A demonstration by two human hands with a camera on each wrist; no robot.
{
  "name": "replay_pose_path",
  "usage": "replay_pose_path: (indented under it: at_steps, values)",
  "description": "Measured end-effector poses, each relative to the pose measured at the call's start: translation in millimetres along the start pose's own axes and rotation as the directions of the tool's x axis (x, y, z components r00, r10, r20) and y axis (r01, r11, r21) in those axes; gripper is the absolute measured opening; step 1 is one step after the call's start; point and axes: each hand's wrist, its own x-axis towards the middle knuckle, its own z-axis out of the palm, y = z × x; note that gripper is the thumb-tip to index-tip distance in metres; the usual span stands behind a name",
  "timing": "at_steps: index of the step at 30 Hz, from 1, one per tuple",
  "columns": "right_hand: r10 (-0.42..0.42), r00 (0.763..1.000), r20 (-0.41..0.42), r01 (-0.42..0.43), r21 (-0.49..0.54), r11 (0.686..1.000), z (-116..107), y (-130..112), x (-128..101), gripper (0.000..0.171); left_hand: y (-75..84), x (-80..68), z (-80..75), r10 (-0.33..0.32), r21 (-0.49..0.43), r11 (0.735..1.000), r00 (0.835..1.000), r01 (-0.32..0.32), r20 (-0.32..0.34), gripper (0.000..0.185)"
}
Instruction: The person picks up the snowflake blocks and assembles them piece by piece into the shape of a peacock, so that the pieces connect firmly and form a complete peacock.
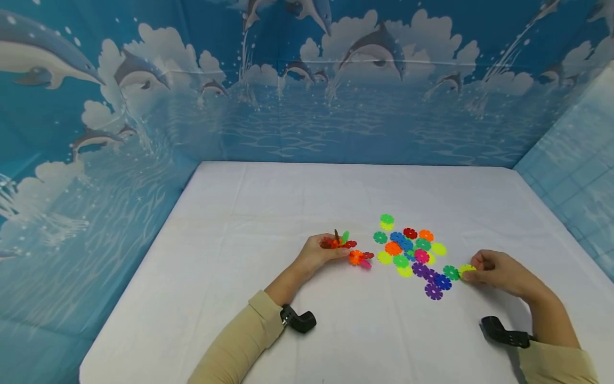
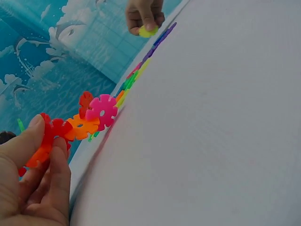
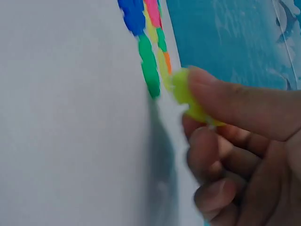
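My left hand pinches a cluster of interlocked snowflake discs between thumb and fingers. Red, orange, pink and green discs make up the cluster, and a pink disc sticks out at its far end in the left wrist view. At the right, my right hand pinches a yellow snowflake disc between thumb and index finger, just above the white tabletop. Beside it lies a flat green disc. The thumb covers part of the yellow disc.
Between the hands, several loose snowflake discs lie spread on the white tablecloth, among them purple discs, a blue disc and an orange disc. Blue dolphin-print curtains border the table behind and at the sides.
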Motion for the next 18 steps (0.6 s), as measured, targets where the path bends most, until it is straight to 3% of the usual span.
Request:
replay_pose_path:
  at_steps: [6,13,18]
  values:
    - [-0.054,0.988,-0.142,0.071,0.115,0.991,21,-32,10,0.045,-3.1,3.2,-0.1,-0.007,-0.038,0.999,1.0,0.007,0.023,0.025]
    - [-0.162,0.979,-0.125,0.184,0.189,0.965,43,-81,27,0.037,-3.7,3.9,-2.4,-0.01,-0.133,0.991,0.996,0.022,0.085,0.024]
    - [-0.272,0.955,-0.119,0.293,0.224,0.929,59,-109,37,0.03,-4.4,3.3,-2.6,0.012,-0.147,0.989,0.993,0.005,0.114,0.027]
